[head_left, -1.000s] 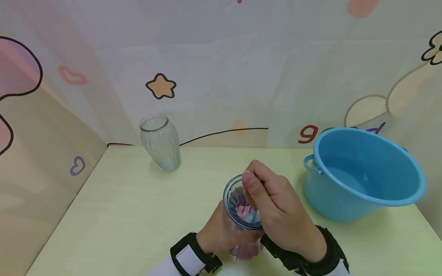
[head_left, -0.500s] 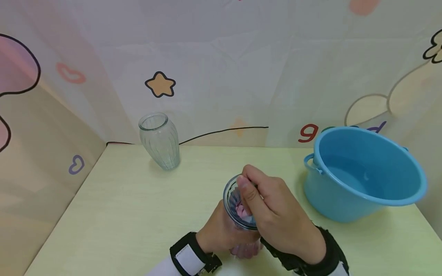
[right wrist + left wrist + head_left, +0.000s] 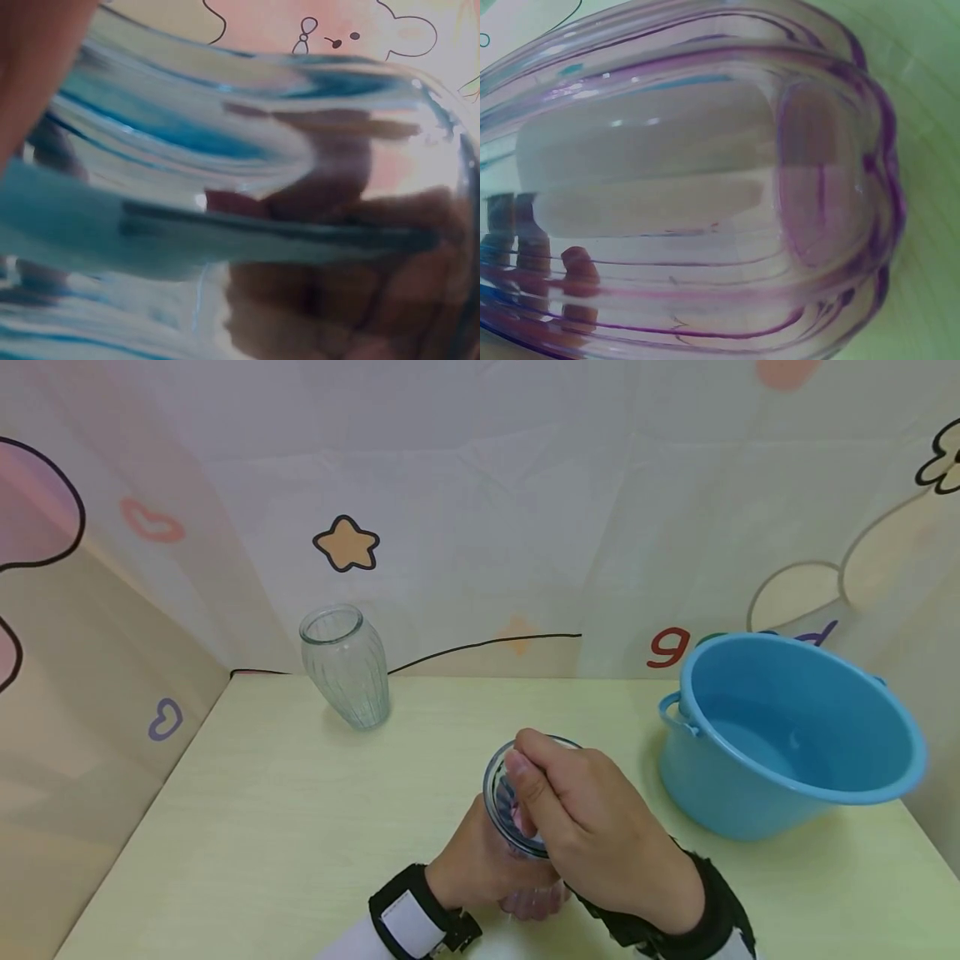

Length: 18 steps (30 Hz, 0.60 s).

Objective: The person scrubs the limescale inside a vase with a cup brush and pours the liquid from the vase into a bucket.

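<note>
Ribbed glass jar [image 3: 525, 827]: clear, fluted walls with a smooth round rim, standing upright at the near middle of the surface [image 3: 300, 827]. The left wrist view shows its ridges tinted purple, with pale, soft-edged shapes inside the glass. From the head view, something pink shows just inside the mouth; what it is cannot be told.

Left hand [image 3: 480, 864]: fingers curled round the lower body of the jar from the near left, gripping it. A black and white strap sits on the wrist.

Right hand [image 3: 592, 835]: lies over the jar mouth from the right, fingers bent with the tips pushed down inside the rim. Whether they pinch anything in there is hidden. The right wrist view shows only blurred glass with blue streaks and skin tones behind it.

Glass vase [image 3: 347, 667]: clear, finely ribbed, bulbous with a narrowed neck, upright at the far left of the surface, well apart from the hands.

Blue plastic basin [image 3: 787, 735]: smooth, round, with a rolled rim and a small side handle, on the right of the surface, near the right hand but not touching it.

Surface: pale yellow-green with a faint wood grain, matte.
</note>
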Motion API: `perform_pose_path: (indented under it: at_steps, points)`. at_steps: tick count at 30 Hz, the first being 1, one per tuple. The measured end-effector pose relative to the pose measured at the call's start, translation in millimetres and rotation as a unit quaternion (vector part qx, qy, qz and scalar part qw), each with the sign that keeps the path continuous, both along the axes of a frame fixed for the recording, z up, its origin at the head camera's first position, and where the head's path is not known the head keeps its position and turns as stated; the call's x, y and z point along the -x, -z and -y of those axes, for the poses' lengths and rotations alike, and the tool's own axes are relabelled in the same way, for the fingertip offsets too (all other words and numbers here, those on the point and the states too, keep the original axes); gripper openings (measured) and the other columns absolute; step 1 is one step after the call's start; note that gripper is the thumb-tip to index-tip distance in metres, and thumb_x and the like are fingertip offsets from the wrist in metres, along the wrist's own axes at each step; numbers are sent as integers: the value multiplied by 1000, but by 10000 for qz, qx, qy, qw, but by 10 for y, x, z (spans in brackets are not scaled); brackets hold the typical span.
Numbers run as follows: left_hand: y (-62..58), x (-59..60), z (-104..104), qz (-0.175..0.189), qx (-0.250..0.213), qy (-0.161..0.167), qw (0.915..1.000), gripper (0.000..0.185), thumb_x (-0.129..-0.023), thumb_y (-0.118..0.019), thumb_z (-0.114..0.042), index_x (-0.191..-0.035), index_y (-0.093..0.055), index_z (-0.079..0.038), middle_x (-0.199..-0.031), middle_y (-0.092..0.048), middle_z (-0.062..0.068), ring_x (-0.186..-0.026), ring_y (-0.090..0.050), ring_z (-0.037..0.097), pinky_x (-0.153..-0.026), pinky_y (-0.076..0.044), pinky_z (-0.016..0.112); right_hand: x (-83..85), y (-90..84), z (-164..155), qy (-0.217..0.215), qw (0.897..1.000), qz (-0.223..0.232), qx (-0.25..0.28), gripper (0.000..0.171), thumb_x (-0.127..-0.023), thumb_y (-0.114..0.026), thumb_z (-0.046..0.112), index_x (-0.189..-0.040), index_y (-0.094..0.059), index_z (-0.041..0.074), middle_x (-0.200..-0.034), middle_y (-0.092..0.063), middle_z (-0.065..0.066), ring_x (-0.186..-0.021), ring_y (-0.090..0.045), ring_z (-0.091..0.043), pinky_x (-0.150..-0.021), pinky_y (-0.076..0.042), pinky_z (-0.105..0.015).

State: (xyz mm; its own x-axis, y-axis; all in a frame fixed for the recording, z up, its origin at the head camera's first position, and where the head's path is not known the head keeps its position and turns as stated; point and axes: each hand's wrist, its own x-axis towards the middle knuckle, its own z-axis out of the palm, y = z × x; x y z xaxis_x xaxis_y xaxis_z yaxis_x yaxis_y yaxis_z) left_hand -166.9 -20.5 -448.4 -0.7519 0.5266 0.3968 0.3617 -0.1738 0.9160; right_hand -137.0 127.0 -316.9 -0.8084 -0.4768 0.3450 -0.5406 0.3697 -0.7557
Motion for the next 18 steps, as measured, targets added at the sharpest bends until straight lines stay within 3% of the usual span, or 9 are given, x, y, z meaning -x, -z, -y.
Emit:
perform_pose_path:
  at_steps: [10, 18]
  points:
    - [-5, 12, 8, -8, 13, 47, 10000, 70, -78, -84, -10, -136, -46, -14, -119, -63, 16, -104, -64, 10, -93, -61, 35, 20, -3, -7, -74, 9998, 81, 161, 29, -112, -43, 19, -85, -50, 14, -64, -44, 8, -62, -53, -12, -52, -45, -23]
    - [-4, 21, -8, -49, -12, 91, 9999, 71, -78, -83, -10, -138, -44, -15, -121, -63, 15, -108, -63, 14, -98, -59, 36, 30, 10, -16, -155, 9965, 5, 818, 26, -112, -42, 14, -87, -49, 11, -67, -38, 6, -63, -49, -12, -51, -40, -26]
